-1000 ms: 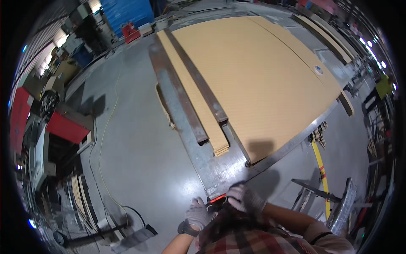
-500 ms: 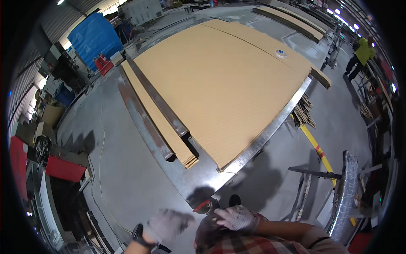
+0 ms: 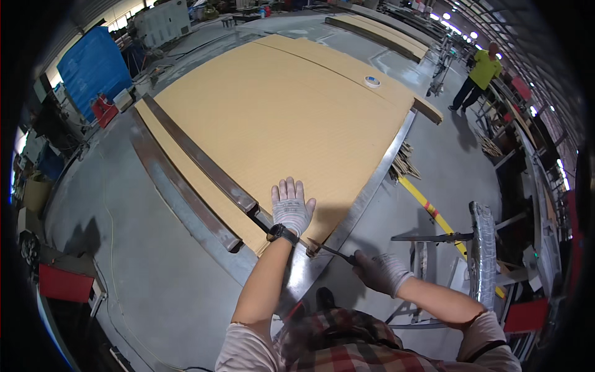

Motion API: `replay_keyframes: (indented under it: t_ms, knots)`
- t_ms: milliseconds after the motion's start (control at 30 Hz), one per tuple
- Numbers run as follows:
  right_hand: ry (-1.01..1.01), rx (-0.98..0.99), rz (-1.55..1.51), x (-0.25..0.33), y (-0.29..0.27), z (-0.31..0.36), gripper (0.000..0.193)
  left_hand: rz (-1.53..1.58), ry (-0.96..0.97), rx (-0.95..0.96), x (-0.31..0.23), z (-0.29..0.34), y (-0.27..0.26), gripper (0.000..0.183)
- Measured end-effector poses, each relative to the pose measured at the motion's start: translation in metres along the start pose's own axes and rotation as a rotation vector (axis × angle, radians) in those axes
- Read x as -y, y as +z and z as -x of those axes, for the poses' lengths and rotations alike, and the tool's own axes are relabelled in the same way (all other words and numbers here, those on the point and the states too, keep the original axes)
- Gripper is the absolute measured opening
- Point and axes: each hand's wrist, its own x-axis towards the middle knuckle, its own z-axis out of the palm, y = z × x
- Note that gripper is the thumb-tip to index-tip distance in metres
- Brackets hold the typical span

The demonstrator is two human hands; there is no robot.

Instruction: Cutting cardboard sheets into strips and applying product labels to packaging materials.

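Observation:
A large tan cardboard sheet (image 3: 266, 105) lies over the metal table (image 3: 296, 273). My left hand (image 3: 291, 208), in a pale work glove with a dark watch at the wrist, lies flat on the sheet near its closest corner, fingers stretched out. My right hand (image 3: 379, 271), gloved too, is closed around the dark handle of a thin-bladed knife (image 3: 334, 250). The blade points left, its tip at the sheet's near corner; whether it has entered the cardboard I cannot tell. Left of the sheet lie two brown metal bars (image 3: 198, 155) with narrow cardboard strips (image 3: 176, 152) between them.
A tape roll (image 3: 372, 81) sits on the sheet's far right. To the right stand a foil-wrapped frame (image 3: 482, 260), a yellow bar (image 3: 431, 208) and a heap of thin strips (image 3: 406, 162). A person in a yellow-green top (image 3: 483, 71) stands far right.
My left hand has moved from near my body onto the cardboard. My right hand has moved out to the right and now shows a knife. The view has shifted; the far person appears further left.

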Motion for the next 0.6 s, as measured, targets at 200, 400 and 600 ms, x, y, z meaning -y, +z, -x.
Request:
replay_keyframes:
  t_ms: [200,400,600]
  knots:
    - [0.008,0.223,0.286,0.057,-0.06,-0.029,0.022,0.032,-0.051,0.008,0.004,-0.003,0.0,0.063]
    - [0.022,0.207,0.203,0.055,-0.015,-0.087,0.025,0.04,-0.071,-0.003,-0.003,-0.007,-0.005,0.065]
    - [0.279,0.41,-0.16,0.027,0.036,-0.086,0.039,0.027,-0.069,0.055,-0.004,-0.004,-0.01,0.066]
